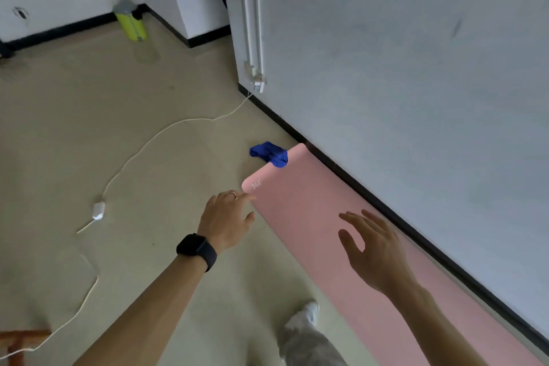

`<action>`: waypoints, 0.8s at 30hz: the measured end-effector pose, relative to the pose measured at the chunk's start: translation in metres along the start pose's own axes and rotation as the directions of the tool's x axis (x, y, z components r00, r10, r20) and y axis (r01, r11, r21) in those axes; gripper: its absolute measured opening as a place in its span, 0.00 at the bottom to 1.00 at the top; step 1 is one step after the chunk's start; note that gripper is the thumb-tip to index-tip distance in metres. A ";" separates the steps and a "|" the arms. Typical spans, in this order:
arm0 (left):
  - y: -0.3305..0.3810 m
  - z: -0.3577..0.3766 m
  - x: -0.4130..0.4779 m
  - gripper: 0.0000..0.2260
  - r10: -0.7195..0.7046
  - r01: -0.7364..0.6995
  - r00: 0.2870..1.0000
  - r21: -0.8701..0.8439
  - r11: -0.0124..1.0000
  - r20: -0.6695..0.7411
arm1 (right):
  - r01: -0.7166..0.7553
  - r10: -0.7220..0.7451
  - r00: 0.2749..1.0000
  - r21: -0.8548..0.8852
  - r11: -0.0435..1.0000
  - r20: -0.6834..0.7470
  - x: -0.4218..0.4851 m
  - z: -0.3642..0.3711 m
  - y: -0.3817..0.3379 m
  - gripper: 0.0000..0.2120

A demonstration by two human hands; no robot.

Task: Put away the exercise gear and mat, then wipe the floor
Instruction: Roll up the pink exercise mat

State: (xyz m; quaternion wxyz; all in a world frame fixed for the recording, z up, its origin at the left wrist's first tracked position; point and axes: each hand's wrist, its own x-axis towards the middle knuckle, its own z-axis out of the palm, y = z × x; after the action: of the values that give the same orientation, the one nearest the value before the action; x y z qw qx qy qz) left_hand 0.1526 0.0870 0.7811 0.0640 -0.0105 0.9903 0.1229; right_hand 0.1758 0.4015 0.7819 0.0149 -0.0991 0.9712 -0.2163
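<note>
Both bare forearms reach forward and down from the bottom of the view, the left hand (227, 218) palm down with its fingers loosely spread, a ring on one finger and a black smartwatch (197, 250) strapped at the wrist. The right hand (375, 249) is held out a little nearer, open and empty, fingers fanned apart and slightly curled, thumb pointing towards the left hand, and neither hand grips anything

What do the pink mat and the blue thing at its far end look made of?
Pink mat: looks like foam or rubber, matte; it lies flat with rounded corners and a printed logo. Blue thing: looks like soft cloth, since it is crumpled into folds; the weave is too blurred to tell.
</note>
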 end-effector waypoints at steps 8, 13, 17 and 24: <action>0.007 0.032 0.146 0.20 0.040 -0.054 0.984 0.075 0.996 0.172 | -0.130 0.123 0.984 0.050 0.990 0.132 0.125 0.051 0.036 0.19; -0.005 0.049 0.219 0.20 -0.004 -0.024 0.968 0.108 0.994 0.251 | -0.175 0.146 0.954 0.092 0.980 0.263 0.195 0.079 0.040 0.21; -0.023 0.068 0.278 0.20 -0.024 -0.009 0.952 0.106 0.994 0.305 | -0.207 0.161 0.931 0.108 0.972 0.329 0.247 0.110 0.046 0.21; -0.088 0.146 0.405 0.20 -0.056 0.021 0.915 0.093 0.995 0.400 | -0.247 0.201 0.875 0.048 0.968 0.441 0.360 0.214 0.066 0.22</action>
State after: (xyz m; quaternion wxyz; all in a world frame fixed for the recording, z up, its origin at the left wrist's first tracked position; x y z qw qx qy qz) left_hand -0.2272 0.0351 0.5669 0.2688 -0.0018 0.9600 0.0782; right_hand -0.1736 0.2989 0.5649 0.2600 -0.0306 0.9360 -0.2353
